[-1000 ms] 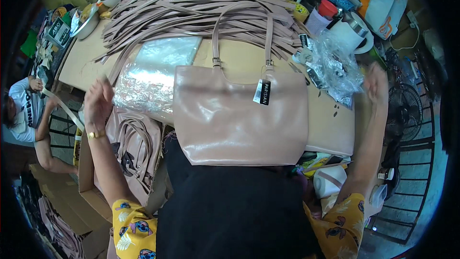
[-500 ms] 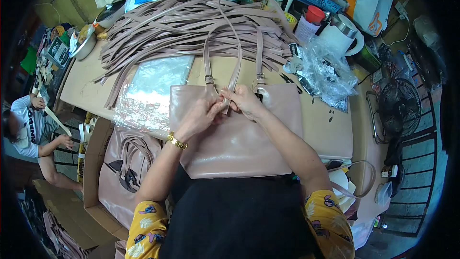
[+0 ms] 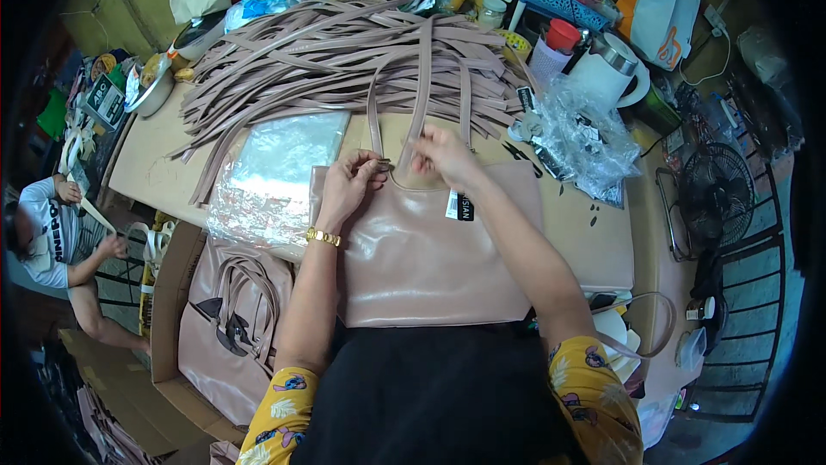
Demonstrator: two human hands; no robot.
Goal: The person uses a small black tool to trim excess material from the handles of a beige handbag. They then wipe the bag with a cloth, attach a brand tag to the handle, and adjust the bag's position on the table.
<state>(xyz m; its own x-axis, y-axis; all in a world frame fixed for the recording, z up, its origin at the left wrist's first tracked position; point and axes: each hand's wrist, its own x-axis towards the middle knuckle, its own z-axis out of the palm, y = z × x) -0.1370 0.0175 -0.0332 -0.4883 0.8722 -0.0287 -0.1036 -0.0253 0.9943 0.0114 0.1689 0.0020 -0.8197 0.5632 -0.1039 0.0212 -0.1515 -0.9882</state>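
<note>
A glossy dusty-pink handbag [image 3: 422,267] lies on the table edge in front of me, its handle [image 3: 465,99] looping up away from me. My left hand [image 3: 353,181], with a gold watch on the wrist, is closed in a pinch on the small metal buckle [image 3: 384,163] at the left foot of the handle. A long pink strap [image 3: 422,78] runs from the far side down to the bag's top edge. My right hand [image 3: 447,160], slightly blurred, has its fingers closed at this strap's lower part. Below it a black and white tag [image 3: 460,205] hangs on the bag's front.
A heap of pink straps [image 3: 301,61] covers the table's back. Clear plastic sleeves [image 3: 280,172] lie left; crumpled plastic [image 3: 589,125] and black scissors [image 3: 521,158] lie right. A carton [image 3: 169,310] holds another pink bag at lower left. A person [image 3: 56,233] sits further left.
My hands have parted: the left is now at the buckle, the right has risen with the strap. The strap's upper loop has straightened, and the tag now hangs in plain view.
</note>
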